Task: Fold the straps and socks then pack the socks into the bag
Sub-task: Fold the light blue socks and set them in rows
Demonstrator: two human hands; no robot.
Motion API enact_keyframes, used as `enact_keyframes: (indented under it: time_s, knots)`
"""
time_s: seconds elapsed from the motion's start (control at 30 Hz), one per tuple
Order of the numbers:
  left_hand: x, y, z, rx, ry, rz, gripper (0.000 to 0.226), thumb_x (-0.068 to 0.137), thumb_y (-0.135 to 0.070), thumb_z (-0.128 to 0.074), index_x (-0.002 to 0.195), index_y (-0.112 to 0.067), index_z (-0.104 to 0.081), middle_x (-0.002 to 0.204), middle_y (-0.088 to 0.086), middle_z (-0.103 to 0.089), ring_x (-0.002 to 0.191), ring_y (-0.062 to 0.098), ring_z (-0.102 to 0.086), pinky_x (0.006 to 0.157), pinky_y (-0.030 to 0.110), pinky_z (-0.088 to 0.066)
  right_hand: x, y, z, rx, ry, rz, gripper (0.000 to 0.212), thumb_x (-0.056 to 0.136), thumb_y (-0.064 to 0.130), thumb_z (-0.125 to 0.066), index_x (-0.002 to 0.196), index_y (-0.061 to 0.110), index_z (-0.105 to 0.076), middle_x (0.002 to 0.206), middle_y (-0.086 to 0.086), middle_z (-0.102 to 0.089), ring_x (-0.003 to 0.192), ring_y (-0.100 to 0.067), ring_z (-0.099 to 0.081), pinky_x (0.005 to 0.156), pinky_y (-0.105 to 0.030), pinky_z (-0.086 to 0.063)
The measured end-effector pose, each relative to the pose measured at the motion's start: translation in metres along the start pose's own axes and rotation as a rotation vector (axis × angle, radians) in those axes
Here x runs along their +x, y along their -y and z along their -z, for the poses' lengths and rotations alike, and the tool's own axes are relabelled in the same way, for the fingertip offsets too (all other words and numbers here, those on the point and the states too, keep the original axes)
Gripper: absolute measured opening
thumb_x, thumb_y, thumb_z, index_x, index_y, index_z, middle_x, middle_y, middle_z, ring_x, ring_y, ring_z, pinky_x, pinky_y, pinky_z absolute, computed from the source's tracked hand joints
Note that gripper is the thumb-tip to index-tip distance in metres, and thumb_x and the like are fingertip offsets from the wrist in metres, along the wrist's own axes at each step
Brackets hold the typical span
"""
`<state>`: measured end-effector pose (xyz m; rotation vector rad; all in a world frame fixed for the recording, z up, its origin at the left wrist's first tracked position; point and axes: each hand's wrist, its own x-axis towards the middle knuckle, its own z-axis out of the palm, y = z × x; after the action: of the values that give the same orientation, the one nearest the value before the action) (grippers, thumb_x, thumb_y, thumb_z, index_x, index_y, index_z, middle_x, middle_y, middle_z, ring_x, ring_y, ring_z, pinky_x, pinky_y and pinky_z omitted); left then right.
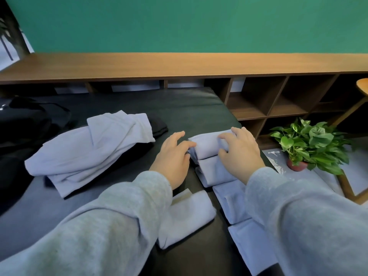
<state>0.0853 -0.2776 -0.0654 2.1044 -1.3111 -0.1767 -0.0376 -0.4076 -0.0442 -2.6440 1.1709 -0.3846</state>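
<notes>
A folded pale-blue sock lies at the far end of a row of folded socks on the black padded table. My left hand touches its left end with its fingers. My right hand rests on top of its right side, fingers spread. A second folded sock sits just nearer, and two more continue the row toward me, partly under my right sleeve. Another folded sock lies under my left forearm. A loose pile of pale-blue socks is at left. The black bag sits far left.
Dark fabric lies behind the loose pile. The table's right edge runs close to the sock row. A potted plant stands on a low surface to the right. A wooden shelf unit runs along the green wall.
</notes>
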Motion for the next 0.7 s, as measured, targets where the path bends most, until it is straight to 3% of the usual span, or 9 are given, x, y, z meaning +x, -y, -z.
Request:
enact_keyframes:
  time_s: [0.2,0.3,0.4,0.53,0.6,0.7]
  knots:
    - [-0.045,0.026,0.034,0.115,-0.251,-0.009,0.034,0.088,-0.003,-0.051,0.118,-0.017,-0.060,0.141,-0.002,-0.039,0.133,0.014,-0.030,0.109,0.026,-0.024,-0.046,0.042,-0.002,0.102,-0.064,0.113,0.042,0.090,0.016,-0.049,0.132,0.018,-0.045,0.150,0.000,-0.027,0.142,-0.019,-0.009,0.112,-0.028,-0.011]
    - [-0.068,0.046,0.050,0.204,-0.324,0.062,0.037,0.083,-0.001,-0.056,0.118,-0.015,-0.060,0.144,0.003,-0.037,0.134,0.019,-0.027,0.107,0.035,-0.027,-0.082,0.070,-0.013,0.196,-0.037,0.161,0.041,0.090,0.019,-0.051,0.131,0.020,-0.045,0.149,0.004,-0.028,0.144,-0.016,-0.006,0.113,-0.026,-0.009]
    - [-0.088,0.067,0.065,0.278,-0.310,0.194,0.045,0.085,-0.005,-0.056,0.127,-0.017,-0.051,0.151,0.006,-0.023,0.140,0.025,-0.015,0.113,0.043,-0.019,-0.118,0.095,-0.022,0.227,-0.008,0.213,0.041,0.092,0.021,-0.048,0.133,0.026,-0.041,0.153,0.009,-0.019,0.144,-0.010,0.000,0.115,-0.024,-0.004]
    - [-0.110,0.098,0.086,0.403,-0.228,0.364,0.044,0.091,-0.018,-0.050,0.133,-0.021,-0.040,0.155,0.001,-0.009,0.144,0.018,-0.001,0.114,0.043,-0.009,-0.157,0.119,-0.038,0.249,0.002,0.285,0.041,0.093,0.022,-0.042,0.133,0.027,-0.039,0.154,0.012,-0.014,0.143,-0.008,0.008,0.115,-0.025,0.008]
    - [-0.119,0.110,0.096,0.379,-0.187,0.420,0.044,0.092,-0.022,-0.049,0.135,-0.019,-0.038,0.156,-0.002,-0.006,0.143,0.016,-0.003,0.114,0.044,-0.010,-0.173,0.129,-0.050,0.259,-0.034,0.304,0.037,0.090,0.025,-0.041,0.127,0.025,-0.046,0.151,0.007,-0.028,0.144,-0.011,-0.003,0.116,-0.028,0.000]
    - [-0.132,0.120,0.108,0.300,-0.145,0.424,0.044,0.091,-0.020,-0.053,0.133,-0.014,-0.041,0.155,-0.002,-0.010,0.139,0.020,-0.020,0.109,0.043,-0.024,-0.193,0.141,-0.066,0.286,-0.118,0.340,0.035,0.089,0.030,-0.036,0.120,0.024,-0.050,0.143,0.006,-0.043,0.140,-0.015,-0.021,0.112,-0.032,-0.011]
